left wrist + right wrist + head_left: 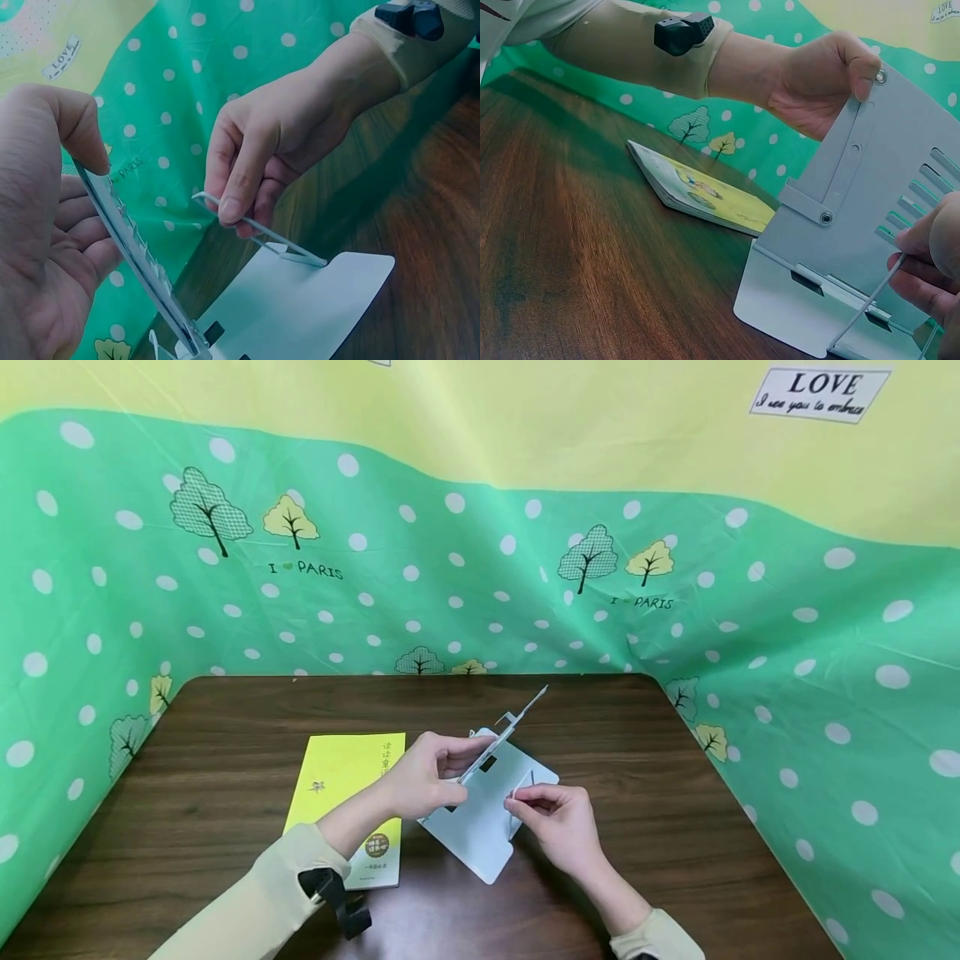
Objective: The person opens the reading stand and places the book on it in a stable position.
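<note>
Gripping slotted grey metal panel (877, 172) by edge, left hand (423, 777). Pinching white wire loop (288, 241) near raised end, right hand (562, 827).

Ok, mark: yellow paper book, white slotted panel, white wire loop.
Yellow paper book (339, 775), head view, cover.
White slotted panel (864, 191), right wrist view, bare face.
White wire loop (289, 242), left wrist view, straight side.
</note>
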### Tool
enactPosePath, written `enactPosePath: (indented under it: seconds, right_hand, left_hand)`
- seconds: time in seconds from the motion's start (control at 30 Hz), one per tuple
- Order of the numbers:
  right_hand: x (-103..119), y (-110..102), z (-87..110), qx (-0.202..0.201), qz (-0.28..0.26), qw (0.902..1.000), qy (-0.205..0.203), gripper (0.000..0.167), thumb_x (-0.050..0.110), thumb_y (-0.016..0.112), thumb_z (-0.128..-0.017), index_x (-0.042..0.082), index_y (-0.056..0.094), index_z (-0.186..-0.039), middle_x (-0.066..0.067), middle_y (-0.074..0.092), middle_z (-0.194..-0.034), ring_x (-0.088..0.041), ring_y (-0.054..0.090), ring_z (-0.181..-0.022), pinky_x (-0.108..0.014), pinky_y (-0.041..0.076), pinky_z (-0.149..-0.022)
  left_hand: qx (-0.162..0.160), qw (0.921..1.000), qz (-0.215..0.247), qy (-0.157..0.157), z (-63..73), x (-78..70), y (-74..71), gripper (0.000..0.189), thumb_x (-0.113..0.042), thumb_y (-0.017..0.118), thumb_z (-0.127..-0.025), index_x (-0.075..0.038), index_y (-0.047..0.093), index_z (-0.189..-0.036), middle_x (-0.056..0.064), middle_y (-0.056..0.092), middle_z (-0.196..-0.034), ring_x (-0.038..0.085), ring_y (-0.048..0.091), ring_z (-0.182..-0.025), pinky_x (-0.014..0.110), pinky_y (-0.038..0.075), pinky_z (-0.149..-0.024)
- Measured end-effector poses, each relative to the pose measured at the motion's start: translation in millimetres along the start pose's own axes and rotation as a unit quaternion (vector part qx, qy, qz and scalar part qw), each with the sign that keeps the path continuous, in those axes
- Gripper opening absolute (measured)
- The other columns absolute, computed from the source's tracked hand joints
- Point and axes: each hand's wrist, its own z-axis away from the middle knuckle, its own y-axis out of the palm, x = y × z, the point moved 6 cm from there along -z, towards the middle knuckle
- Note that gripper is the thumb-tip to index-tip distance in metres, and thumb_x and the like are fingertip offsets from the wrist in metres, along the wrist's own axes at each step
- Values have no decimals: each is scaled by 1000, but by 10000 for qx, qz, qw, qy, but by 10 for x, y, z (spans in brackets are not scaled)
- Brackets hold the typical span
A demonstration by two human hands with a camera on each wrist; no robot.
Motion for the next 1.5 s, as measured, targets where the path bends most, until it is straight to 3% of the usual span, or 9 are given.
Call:
enactPosePath:
  seconds: [0.23, 0.37, 0.47, 0.67, 0.97, 1.27, 1.5]
  right_hand:
    - [2, 17, -30, 78, 5, 9998, -174, 7, -10, 85, -83, -6, 80, -86, -12, 78, -81, -13, 74, -73, -25, 61, -67]
    - [19, 26, -51, 107, 81, 9997, -226, 9, -11, 85, -83, -4, 80, -85, -10, 78, -80, -13, 74, -72, -25, 61, -66]
    - [33, 30, -62, 118, 106, 9996, -246, 8, -11, 85, -83, -4, 80, -85, -9, 78, -80, -12, 73, -72, -24, 61, -66]
    - [14, 28, -63, 173, 150, 9996, -165, 7, -7, 86, -83, -7, 80, -87, -9, 78, -80, -13, 74, -73, -24, 61, -66]
    - [-29, 0, -38, 122, 306, 9994, -115, 7, -7, 85, -83, -3, 82, -86, -9, 78, -82, -14, 75, -76, -25, 61, -67]
    - [-7, -9, -28, 106, 261, 9989, -377, 16, -17, 80, -81, -3, 81, -87, -8, 78, -81, -10, 73, -77, -22, 60, -68]
    - [-33, -16, -24, 59, 346, 9989, -302, 21, -20, 74, -79, -4, 82, -90, -9, 78, -82, -8, 72, -77, -21, 60, -68]
  left_hand:
    - [137, 9997, -178, -67, -1, -19, 106, 73, 12, 62, -78, 6, 52, -151, 16, 58, -149, 23, 59, -134, 43, 49, -107]
    - [88, 9996, -230, -102, 10, -25, 141, 74, 12, 63, -77, 4, 54, -150, 14, 60, -147, 20, 61, -132, 44, 51, -105]
    - [41, 9994, -321, -82, 18, -28, 167, 74, 10, 64, -76, 3, 56, -149, 14, 62, -145, 19, 63, -129, 42, 55, -100]
    - [3, 9982, -571, -187, 34, -22, 234, 76, 7, 66, -76, -3, 58, -150, 10, 65, -141, 19, 68, -119, 25, 53, -85]
    - [49, 9912, -1235, -470, 40, 13, 361, 76, 0, 72, -77, -13, 60, -151, 0, 68, -136, 8, 64, -96, 24, 50, -74]
    - [231, 9902, -1337, -333, 47, 21, 460, 74, -5, 76, -77, -9, 60, -149, -3, 64, -141, 6, 61, -88, 20, 44, -65]
    - [240, 9870, -1582, -126, 58, 31, 503, 71, -13, 80, -79, -8, 62, -148, -3, 63, -143, 5, 62, -94, 19, 48, -69]
